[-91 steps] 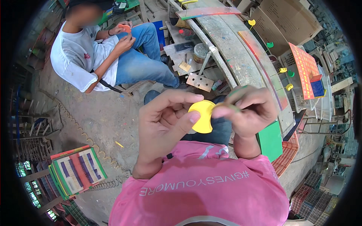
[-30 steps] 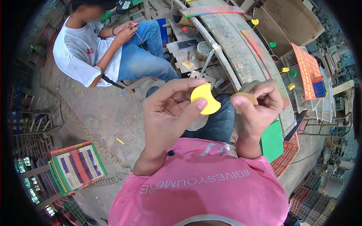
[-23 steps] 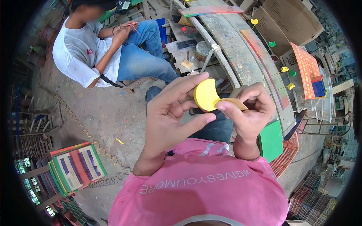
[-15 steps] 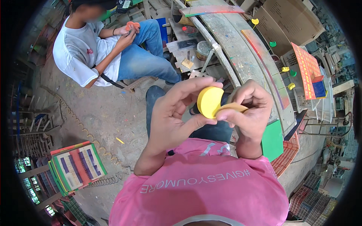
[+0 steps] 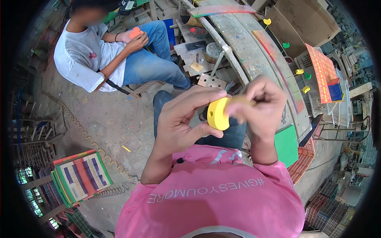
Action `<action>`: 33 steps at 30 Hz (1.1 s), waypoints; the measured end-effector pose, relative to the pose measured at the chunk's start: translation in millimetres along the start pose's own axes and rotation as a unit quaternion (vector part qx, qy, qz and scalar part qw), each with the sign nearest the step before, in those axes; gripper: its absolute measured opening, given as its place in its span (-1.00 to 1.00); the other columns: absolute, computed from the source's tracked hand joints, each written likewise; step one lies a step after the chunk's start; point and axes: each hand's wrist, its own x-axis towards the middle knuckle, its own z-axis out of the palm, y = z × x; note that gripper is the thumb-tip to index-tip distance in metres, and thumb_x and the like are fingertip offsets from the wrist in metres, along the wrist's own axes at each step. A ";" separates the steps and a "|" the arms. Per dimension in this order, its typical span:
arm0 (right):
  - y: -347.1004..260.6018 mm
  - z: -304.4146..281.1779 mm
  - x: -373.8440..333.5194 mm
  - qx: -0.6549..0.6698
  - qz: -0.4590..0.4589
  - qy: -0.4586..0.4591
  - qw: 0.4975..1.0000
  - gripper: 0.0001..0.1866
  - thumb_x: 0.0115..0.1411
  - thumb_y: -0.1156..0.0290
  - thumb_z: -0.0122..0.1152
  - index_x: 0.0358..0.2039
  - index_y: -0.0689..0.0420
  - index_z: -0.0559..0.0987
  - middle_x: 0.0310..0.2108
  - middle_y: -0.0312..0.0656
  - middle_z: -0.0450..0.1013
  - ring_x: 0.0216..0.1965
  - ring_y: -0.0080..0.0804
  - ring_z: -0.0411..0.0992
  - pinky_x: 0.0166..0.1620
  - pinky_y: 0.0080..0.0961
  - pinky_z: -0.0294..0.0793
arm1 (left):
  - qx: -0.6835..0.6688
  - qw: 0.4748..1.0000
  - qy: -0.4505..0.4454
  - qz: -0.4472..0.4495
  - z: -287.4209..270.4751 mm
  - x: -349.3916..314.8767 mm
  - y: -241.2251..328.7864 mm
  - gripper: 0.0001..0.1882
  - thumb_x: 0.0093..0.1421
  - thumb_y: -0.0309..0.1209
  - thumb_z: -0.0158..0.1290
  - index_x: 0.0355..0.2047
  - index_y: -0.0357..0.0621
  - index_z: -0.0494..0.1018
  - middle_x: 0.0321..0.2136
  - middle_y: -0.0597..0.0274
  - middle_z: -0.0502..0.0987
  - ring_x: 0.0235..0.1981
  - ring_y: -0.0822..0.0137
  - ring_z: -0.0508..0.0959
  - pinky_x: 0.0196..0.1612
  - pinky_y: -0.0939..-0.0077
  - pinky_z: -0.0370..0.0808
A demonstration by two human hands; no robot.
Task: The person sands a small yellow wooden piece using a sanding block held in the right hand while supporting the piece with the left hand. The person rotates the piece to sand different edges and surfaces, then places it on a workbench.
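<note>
"Head view: what is the left hand (image 5: 178, 119) doing?"

"It is gripping a yellow block (image 5: 217, 114), thumb below and fingers above, with a small hole in the rim facing the palm."

"And the right hand (image 5: 264, 105)?"

"Its fingers are curling just right of the block, pinching a tan scrap (image 5: 243, 102). Both are blurring, so I can't tell whether the scrap is touching the block."

"How would you be doing this well?"

"It looks like rubbing, so I'd be bracing the block firmly between left thumb and fingers, keeping left fingertips off the working side, and giving the scrap light, even strokes, without rounding the corners."
</note>
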 end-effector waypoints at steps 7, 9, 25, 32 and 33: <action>7.8 -8.8 0.5 0.093 -0.012 0.074 0.993 -0.68 -0.09 0.70 0.37 -0.54 0.16 0.34 -0.64 -0.19 0.48 -0.72 -0.71 0.38 -0.71 -0.80 0.26 | -0.012 0.999 0.014 -0.037 3.7 -1.0 4.5 -0.38 -0.06 -0.46 0.32 0.01 -0.45 0.36 -0.01 -0.05 0.28 -0.08 0.22 0.49 -0.03 0.45 0.49; 11.3 -8.4 -4.9 0.133 -0.010 0.045 0.990 -0.65 -0.11 0.70 0.40 -0.55 0.15 0.32 -0.65 -0.20 0.46 -0.71 -0.69 0.38 -0.69 -0.81 0.26 | 0.007 0.999 0.005 -0.045 1.9 -1.1 5.4 -0.39 -0.07 -0.53 0.30 0.01 -0.45 0.35 0.00 -0.03 0.25 -0.08 0.24 0.48 -0.03 0.47 0.50; -0.5 16.2 -21.9 0.103 0.105 0.009 0.989 -0.72 0.04 0.62 0.32 -0.39 0.19 0.34 -0.58 -0.21 0.49 -0.60 -0.71 0.43 -0.60 -0.82 0.29 | -0.179 0.983 0.014 0.028 -2.1 -5.6 -21.8 -0.34 -0.12 -0.67 0.30 0.04 -0.41 0.30 0.03 -0.07 0.36 0.02 0.22 0.46 0.05 0.36 0.47; -1.8 19.8 -29.5 0.073 0.103 -0.040 0.991 -0.69 0.11 0.61 0.25 -0.30 0.19 0.26 -0.49 -0.15 0.52 -0.48 -0.69 0.48 -0.53 -0.86 0.30 | -0.182 0.982 0.058 -0.003 0.8 -6.9 -20.5 -0.38 -0.11 -0.69 0.28 0.02 -0.42 0.34 0.04 -0.12 0.35 0.04 0.15 0.45 0.09 0.32 0.46; -1.7 21.2 -29.9 0.067 0.102 -0.056 0.991 -0.64 0.11 0.62 0.25 -0.25 0.19 0.21 -0.46 -0.14 0.52 -0.44 -0.69 0.47 -0.49 -0.85 0.30 | -0.164 0.985 0.052 0.001 -0.2 -6.8 -21.0 -0.38 -0.11 -0.69 0.27 0.02 -0.41 0.34 0.03 -0.12 0.36 0.04 0.14 0.45 0.09 0.32 0.46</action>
